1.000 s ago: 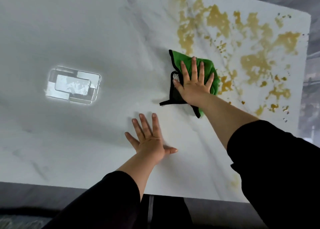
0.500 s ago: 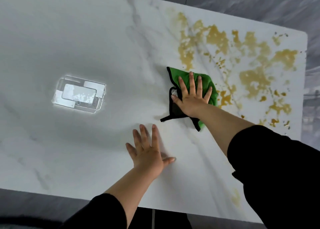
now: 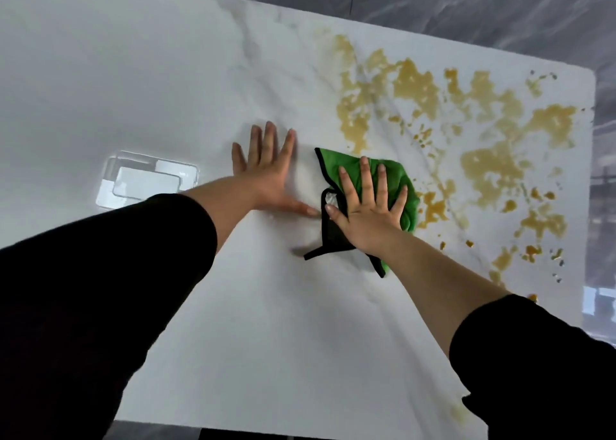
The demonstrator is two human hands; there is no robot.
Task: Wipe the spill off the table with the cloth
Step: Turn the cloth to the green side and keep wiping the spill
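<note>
A green cloth (image 3: 346, 169) with black edging lies on the white marble table (image 3: 266, 323), at the left border of a wide yellow-brown spill (image 3: 490, 169). My right hand (image 3: 366, 213) presses flat on the cloth with its fingers spread and straight. The spill spreads in patches over the table's right part, up to the far right corner. My left hand (image 3: 266, 173) rests flat on the bare table just left of the cloth, fingers spread, its thumb nearly touching the cloth's black edge.
A clear plastic box (image 3: 146, 181) sits on the table to the left, partly behind my left sleeve. The table's near edge (image 3: 300, 431) and right edge (image 3: 591, 173) are in view, with grey floor beyond. A faint yellow smear (image 3: 461, 413) lies near the front edge.
My left hand has slid forward across the table and now lies beside the cloth. My right hand stays flat on the cloth at the spill's left border. The view has tilted.
</note>
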